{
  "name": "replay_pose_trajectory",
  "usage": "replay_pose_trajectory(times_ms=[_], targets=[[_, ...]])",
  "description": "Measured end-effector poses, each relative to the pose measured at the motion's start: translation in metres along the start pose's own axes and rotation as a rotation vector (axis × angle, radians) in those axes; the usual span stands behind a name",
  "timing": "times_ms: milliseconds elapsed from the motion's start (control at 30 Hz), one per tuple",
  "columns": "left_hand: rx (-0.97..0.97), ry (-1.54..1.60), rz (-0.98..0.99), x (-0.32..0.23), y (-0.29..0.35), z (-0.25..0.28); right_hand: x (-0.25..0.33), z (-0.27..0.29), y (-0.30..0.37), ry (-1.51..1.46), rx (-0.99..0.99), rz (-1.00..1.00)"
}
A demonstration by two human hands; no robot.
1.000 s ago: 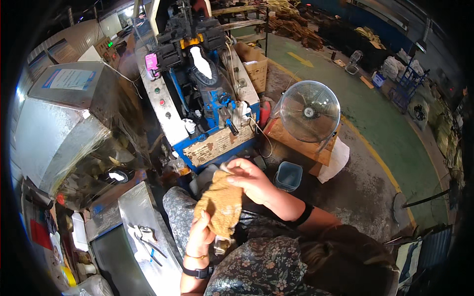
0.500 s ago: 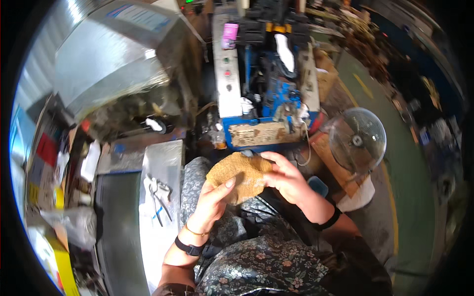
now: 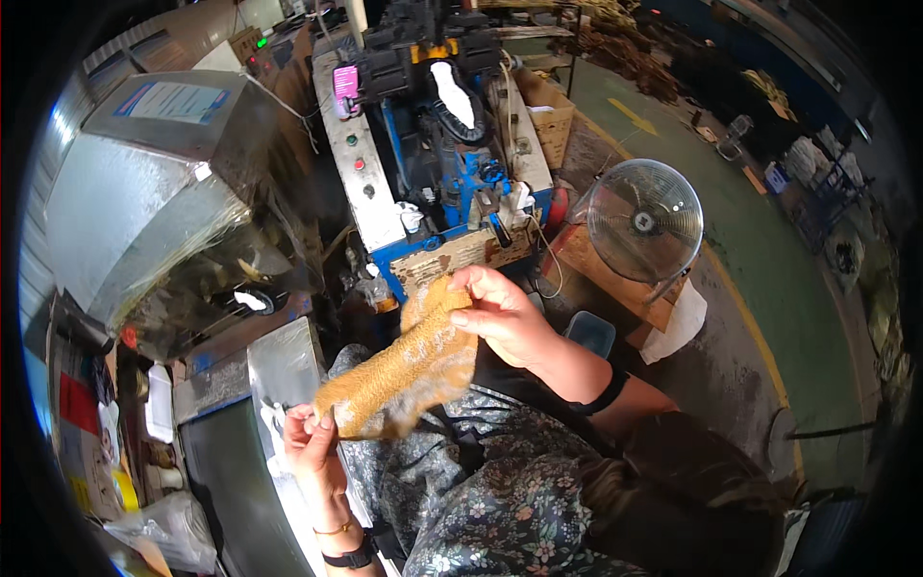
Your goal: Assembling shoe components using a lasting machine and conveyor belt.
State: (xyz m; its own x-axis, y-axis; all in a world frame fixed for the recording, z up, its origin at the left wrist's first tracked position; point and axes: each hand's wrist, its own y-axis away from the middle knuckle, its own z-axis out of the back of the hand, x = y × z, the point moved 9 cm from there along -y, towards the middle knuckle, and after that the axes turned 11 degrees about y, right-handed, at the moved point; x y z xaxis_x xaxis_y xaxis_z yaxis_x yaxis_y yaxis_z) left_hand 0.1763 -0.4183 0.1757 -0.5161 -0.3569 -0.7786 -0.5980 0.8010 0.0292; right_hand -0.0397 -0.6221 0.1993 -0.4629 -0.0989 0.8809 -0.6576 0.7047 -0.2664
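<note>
Stretched between my two hands is a tan, rough-textured piece of soft material [image 3: 404, 363], with paler fuzzy patches along its lower side. My left hand [image 3: 315, 460] pinches its lower left end between thumb and fingers. The upper right end is gripped by my right hand [image 3: 502, 322], thumb on the front. The piece hangs slanted above my lap, in front of the blue machine [image 3: 460, 197]. On that machine sits a white sole-shaped form [image 3: 452, 94] with a dark rim. What exactly the tan piece is cannot be made out.
A round caged fan [image 3: 644, 223] stands at the right, near a blue-grey tub [image 3: 590, 334]. To the left are a large metal hood [image 3: 144, 183], a dark belt surface [image 3: 236, 462] and a pale metal ledge [image 3: 284, 356]. A cardboard box [image 3: 548, 120] is behind the machine.
The tan piece was bunched and rounded between my hands; now it is drawn out lengthwise. My left hand has moved down and left, the right up and left. The view has shifted to the right.
</note>
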Motion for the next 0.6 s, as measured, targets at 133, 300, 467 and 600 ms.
replay_pose_trajectory(times_ms=[133, 300, 467, 600], targets=[[0.18, -0.223, 0.133, 0.011, 0.0, -0.006, 0.003, 0.002, 0.021, 0.416, 0.13, -0.107], [0.515, -1.207, -0.266, -0.009, 0.006, -0.063, 0.01, -0.011, 0.047, 1.353, 0.431, -0.013], [0.976, -1.326, -0.43, -0.055, 0.012, -0.116, 0.064, -0.044, 0.041, 1.444, 0.823, 0.248], [1.059, -0.465, 0.187, -0.126, 0.038, -0.154, 0.154, -0.088, 0.007, 0.74, 0.941, 0.141]])
